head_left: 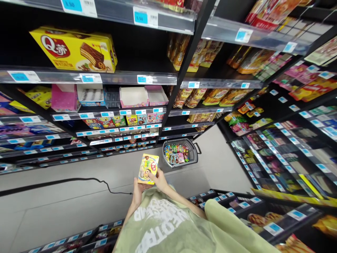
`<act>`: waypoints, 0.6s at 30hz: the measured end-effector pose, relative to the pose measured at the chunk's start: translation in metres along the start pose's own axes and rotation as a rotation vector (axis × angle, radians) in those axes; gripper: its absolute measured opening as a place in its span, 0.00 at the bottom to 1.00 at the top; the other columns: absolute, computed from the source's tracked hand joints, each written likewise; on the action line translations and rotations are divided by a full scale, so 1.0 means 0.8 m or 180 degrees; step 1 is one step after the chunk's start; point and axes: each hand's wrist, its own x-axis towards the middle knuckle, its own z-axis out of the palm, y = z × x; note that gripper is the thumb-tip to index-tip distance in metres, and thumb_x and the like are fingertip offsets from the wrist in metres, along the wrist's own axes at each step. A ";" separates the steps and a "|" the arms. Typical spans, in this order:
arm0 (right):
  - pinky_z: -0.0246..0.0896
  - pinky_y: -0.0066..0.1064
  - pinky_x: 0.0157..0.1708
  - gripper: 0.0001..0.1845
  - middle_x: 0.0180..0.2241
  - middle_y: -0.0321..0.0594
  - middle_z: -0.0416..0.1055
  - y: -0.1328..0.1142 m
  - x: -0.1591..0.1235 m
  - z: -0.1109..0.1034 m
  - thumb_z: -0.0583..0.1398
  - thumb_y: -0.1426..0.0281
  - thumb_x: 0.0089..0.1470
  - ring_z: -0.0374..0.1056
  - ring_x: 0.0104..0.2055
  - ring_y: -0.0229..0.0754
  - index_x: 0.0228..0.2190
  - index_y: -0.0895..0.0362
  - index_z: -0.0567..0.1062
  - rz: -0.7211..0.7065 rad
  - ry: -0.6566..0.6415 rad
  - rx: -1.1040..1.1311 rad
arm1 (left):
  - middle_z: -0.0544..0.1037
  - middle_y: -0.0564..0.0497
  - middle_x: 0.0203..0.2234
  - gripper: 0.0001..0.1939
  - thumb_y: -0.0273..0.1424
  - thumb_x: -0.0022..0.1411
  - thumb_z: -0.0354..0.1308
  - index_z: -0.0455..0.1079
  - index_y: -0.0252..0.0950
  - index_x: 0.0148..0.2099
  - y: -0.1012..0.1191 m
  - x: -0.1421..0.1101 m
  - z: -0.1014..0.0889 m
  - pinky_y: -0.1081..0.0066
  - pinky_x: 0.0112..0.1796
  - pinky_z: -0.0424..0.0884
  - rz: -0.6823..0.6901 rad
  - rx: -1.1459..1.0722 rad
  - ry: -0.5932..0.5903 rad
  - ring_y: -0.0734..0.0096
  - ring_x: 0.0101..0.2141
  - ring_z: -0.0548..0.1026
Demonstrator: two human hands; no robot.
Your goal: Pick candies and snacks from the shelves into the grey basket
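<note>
A yellow snack box [147, 166] with cartoon pictures and a red logo is held in front of my shirt, its printed face up. My left hand [137, 190] grips its lower left corner, the fingers partly hidden beneath the box. My right hand [159, 180] holds the lower right side, with fingertips lying on the printed face. On the floor ahead and to the right stands a grey plastic basket [194, 151] with several colourful snack packs inside.
Black shelves with price tags rise ahead, bearing a yellow cake box [79, 51], a pink open carton [134, 97] and small snack boxes [132, 120]. More shelving [284, 151] lines the right and stands near me. A black cable [79, 179] crosses at left.
</note>
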 end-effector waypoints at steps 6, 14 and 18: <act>0.70 0.34 0.40 0.22 0.42 0.47 0.78 -0.002 0.000 0.001 0.67 0.59 0.51 0.74 0.39 0.45 0.44 0.59 0.78 -0.0093 0.0086 0.0097 | 0.82 0.37 0.32 0.41 0.65 0.55 0.51 0.75 0.29 0.42 -0.003 0.004 -0.010 0.58 0.37 0.77 0.0300 0.0489 0.0294 0.52 0.32 0.80; 0.69 0.30 0.32 0.21 0.36 0.46 0.78 -0.017 0.004 0.002 0.66 0.55 0.51 0.72 0.33 0.43 0.38 0.59 0.76 -0.0022 0.0435 -0.0200 | 0.76 0.38 0.49 0.27 0.48 0.60 0.60 0.69 0.34 0.53 0.000 0.000 -0.026 0.61 0.40 0.77 0.1283 0.1121 0.0785 0.54 0.47 0.76; 0.64 0.27 0.23 0.22 0.32 0.43 0.76 -0.008 0.006 0.002 0.65 0.53 0.52 0.67 0.26 0.39 0.39 0.59 0.74 0.0141 0.0517 -0.0283 | 0.67 0.38 0.60 0.28 0.40 0.60 0.63 0.65 0.38 0.59 0.000 -0.006 -0.018 0.56 0.52 0.72 0.1888 0.1501 0.0393 0.52 0.59 0.67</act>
